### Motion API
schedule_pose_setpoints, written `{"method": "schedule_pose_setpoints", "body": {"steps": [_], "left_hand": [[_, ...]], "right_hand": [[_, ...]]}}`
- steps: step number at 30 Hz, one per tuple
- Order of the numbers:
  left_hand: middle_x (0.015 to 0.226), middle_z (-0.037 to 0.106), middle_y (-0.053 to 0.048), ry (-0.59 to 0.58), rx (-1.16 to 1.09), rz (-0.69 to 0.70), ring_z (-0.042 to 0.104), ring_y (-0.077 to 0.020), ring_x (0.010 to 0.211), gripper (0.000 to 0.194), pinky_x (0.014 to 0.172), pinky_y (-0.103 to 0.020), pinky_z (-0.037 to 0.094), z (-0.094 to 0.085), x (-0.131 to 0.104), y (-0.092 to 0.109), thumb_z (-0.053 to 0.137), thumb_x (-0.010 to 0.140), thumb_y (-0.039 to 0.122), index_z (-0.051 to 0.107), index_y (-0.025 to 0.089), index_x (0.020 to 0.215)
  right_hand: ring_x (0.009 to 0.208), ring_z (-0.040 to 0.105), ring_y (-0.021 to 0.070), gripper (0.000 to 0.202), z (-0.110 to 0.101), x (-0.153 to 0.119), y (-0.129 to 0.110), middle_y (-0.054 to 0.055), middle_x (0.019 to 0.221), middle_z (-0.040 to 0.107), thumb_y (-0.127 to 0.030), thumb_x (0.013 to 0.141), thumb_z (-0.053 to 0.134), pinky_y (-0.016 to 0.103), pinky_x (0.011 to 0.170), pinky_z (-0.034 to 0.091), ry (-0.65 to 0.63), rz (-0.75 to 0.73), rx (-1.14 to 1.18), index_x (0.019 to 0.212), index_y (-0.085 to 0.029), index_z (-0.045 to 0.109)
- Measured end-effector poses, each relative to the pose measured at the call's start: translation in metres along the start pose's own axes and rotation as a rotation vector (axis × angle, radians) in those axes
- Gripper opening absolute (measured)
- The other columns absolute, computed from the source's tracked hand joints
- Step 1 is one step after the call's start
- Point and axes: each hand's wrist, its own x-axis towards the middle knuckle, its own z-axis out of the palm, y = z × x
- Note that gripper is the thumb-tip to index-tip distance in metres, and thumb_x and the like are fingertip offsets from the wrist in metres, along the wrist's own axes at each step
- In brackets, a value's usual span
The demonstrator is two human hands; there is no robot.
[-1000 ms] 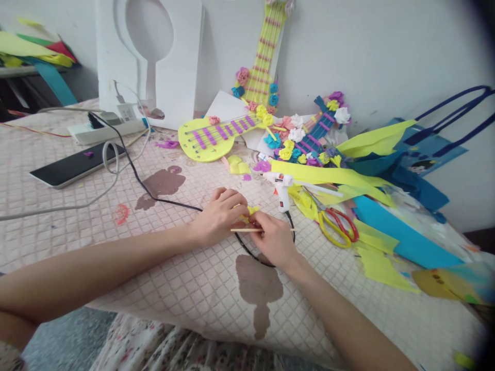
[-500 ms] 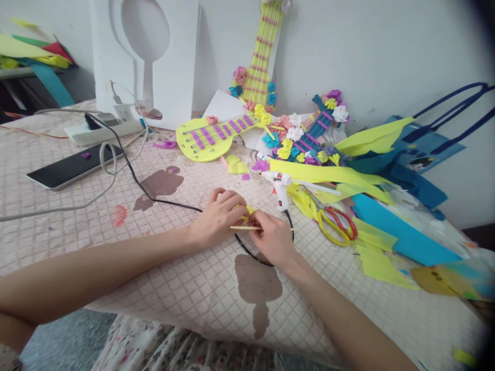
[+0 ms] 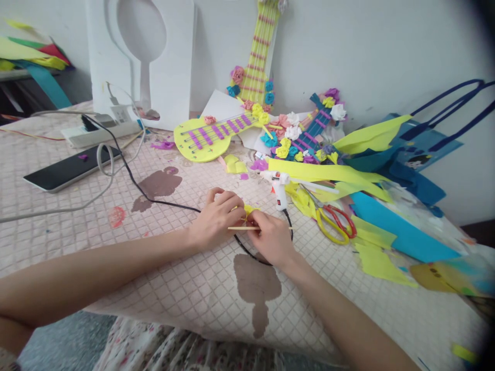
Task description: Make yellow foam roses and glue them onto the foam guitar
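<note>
While the curled left hand [image 3: 218, 219] holds 1 yellow paper piece [image 3: 251, 209], the right hand [image 3: 274, 237] pinches 1 stick [image 3: 236, 228].

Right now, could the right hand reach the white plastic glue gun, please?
Probably yes: the glue gun lies just beyond the right hand, apparently unblocked, though that hand holds a thin pale stick.

Over the last second the view slid slightly toward nine o'clock, the board [image 3: 178, 67] slipping farther that way than the left hand [image 3: 218, 217] and right hand [image 3: 273, 236]. Between their fingertips the paper [image 3: 251, 209] changed shape: the narrow tip that had pointed toward two o'clock gave way to a rounder, bunched edge, though the fingers hid much of it, so its folds were hard to judge.
</note>
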Motion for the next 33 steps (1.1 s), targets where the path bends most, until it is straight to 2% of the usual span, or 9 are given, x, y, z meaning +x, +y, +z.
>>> {"method": "schedule_pose_setpoints", "body": {"steps": [11, 19, 22, 28, 33], "left_hand": [[0.089, 0.062, -0.002, -0.009, 0.015, -0.013, 0.052, -0.0178, 0.093, 0.015, 0.091, -0.042, 0.028, -0.0017, 0.001, 0.0016, 0.045, 0.089, 0.02, 0.057, 0.02, 0.08], [0.087, 0.061, -0.001, -0.031, -0.068, -0.069, 0.05, -0.0187, 0.092, 0.008, 0.089, -0.04, 0.029, -0.0019, -0.0002, 0.0018, 0.054, 0.083, 0.019, 0.057, 0.019, 0.076], [0.088, 0.061, -0.002, -0.028, -0.077, -0.087, 0.05, -0.0192, 0.093, 0.005, 0.089, -0.04, 0.029, -0.0009, -0.0006, 0.0024, 0.056, 0.083, 0.022, 0.058, 0.019, 0.078], [0.088, 0.062, -0.002, 0.0, -0.031, -0.056, 0.051, -0.0195, 0.093, 0.015, 0.089, -0.041, 0.029, 0.0001, 0.0, 0.0026, 0.054, 0.087, 0.032, 0.059, 0.02, 0.08], [0.086, 0.062, -0.001, 0.005, -0.011, -0.028, 0.052, -0.0187, 0.094, 0.015, 0.091, -0.042, 0.029, 0.0001, -0.0003, 0.0016, 0.047, 0.089, 0.021, 0.059, 0.02, 0.08]], "right_hand": [[0.061, 0.058, 0.0133, 0.003, -0.0007, -0.0009, -0.003, -0.001, 0.066, 0.063, -0.017, 0.077, 0.052, 0.024, 0.056, 0.033, -0.003, 0.027, 0.003, 0.077, -0.02, 0.053], [0.06, 0.058, 0.0128, 0.005, -0.0007, -0.0009, 0.0006, -0.002, 0.066, 0.062, -0.016, 0.077, 0.05, 0.024, 0.055, 0.032, 0.005, 0.033, -0.006, 0.076, -0.02, 0.052], [0.06, 0.058, 0.0129, 0.005, -0.0009, -0.0009, -0.0008, -0.002, 0.066, 0.063, -0.015, 0.076, 0.051, 0.024, 0.056, 0.032, -0.009, 0.039, -0.011, 0.076, -0.02, 0.052], [0.062, 0.06, 0.0142, 0.003, -0.0016, -0.0009, -0.0041, -0.001, 0.067, 0.064, -0.017, 0.076, 0.052, 0.024, 0.057, 0.033, -0.029, 0.039, -0.032, 0.077, -0.02, 0.052], [0.063, 0.061, 0.0142, 0.003, -0.001, -0.0012, -0.0048, -0.001, 0.068, 0.064, -0.018, 0.079, 0.051, 0.025, 0.056, 0.033, -0.024, 0.021, -0.043, 0.077, -0.02, 0.052]]}}
